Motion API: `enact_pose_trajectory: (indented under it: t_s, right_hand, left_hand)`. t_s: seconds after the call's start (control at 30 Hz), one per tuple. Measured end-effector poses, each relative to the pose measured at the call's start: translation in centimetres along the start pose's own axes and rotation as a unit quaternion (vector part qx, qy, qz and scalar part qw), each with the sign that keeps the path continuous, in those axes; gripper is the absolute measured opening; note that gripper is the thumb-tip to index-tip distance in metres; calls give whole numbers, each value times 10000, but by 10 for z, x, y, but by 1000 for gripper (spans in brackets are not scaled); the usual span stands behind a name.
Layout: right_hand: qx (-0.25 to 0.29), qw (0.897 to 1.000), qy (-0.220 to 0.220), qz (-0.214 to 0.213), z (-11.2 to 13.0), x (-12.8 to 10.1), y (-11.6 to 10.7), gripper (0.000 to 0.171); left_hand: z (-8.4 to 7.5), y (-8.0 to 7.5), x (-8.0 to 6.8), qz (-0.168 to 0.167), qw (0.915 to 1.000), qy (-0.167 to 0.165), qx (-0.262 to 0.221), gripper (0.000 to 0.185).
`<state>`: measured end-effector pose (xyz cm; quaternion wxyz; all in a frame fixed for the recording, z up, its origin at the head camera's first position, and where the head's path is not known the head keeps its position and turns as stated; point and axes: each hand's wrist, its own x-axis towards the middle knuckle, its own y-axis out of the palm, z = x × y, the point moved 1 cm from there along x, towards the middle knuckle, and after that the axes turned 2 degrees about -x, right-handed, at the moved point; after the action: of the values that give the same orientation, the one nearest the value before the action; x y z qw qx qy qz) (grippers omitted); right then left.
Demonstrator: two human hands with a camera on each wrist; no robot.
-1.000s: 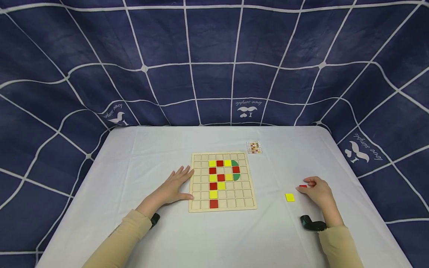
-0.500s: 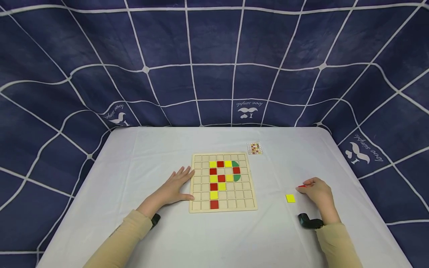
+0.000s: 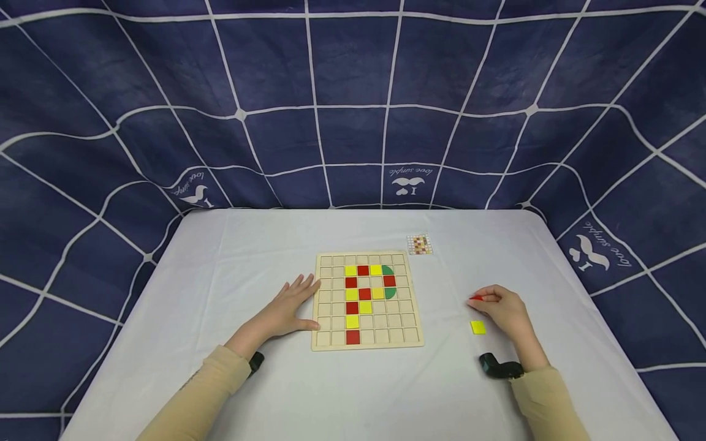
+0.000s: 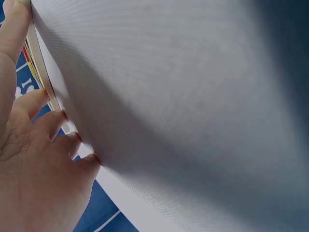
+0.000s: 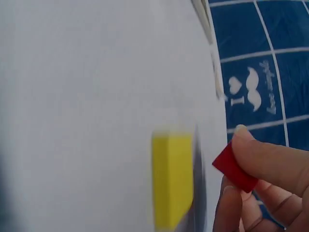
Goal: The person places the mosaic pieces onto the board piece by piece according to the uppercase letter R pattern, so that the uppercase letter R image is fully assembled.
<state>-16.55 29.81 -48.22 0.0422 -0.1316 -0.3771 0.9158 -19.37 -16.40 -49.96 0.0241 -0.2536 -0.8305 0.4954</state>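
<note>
My right hand (image 3: 503, 309) pinches a red square tile (image 5: 235, 168) between thumb and fingers, above the white table. A yellow square tile (image 3: 478, 327) lies on the cloth just below that hand in the head view; it looks blurred in the right wrist view. My left hand (image 3: 288, 307) is spread, with its thumb and fingertips at the left edge of a wooden grid board (image 3: 391, 334). Red and yellow squares and two green quarter-round tiles (image 3: 390, 293) sit in the board's cells. The left wrist view shows the fingers (image 4: 58, 118) along the board's side.
A small printed pattern card (image 3: 420, 244) lies beyond the board's far right corner. White cloth covers the table (image 3: 265, 245). A dark blue curtain (image 3: 353, 135) with white lines hangs around the back and sides.
My right hand has lifted the red tile off the cloth and carried it left, to just past the yellow tile. The left hand stays at the board's edge.
</note>
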Motion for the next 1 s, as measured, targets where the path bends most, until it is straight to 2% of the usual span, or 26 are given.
enact_pose_trajectory:
  t_s: [0.3,0.5,0.73,1.0]
  right_hand:
    - [1031,9935,-190,439,42,1,44,30]
    - [1243,9874,-506,837,64,-2,76,21]
    - [1112,9811,-980,1242,81,-10,104,14]
    - [522,9738,-1703,1413,96,-19,116,8]
  left_hand:
    - [0,1,1,-4,10000,-29,23,106]
    - [-1,0,0,0,10000,-28,17,104]
    - [-3,-1,-1,7,10000,-16,28,105]
    - [-3,-2,-1,-10,10000,-28,0,104]
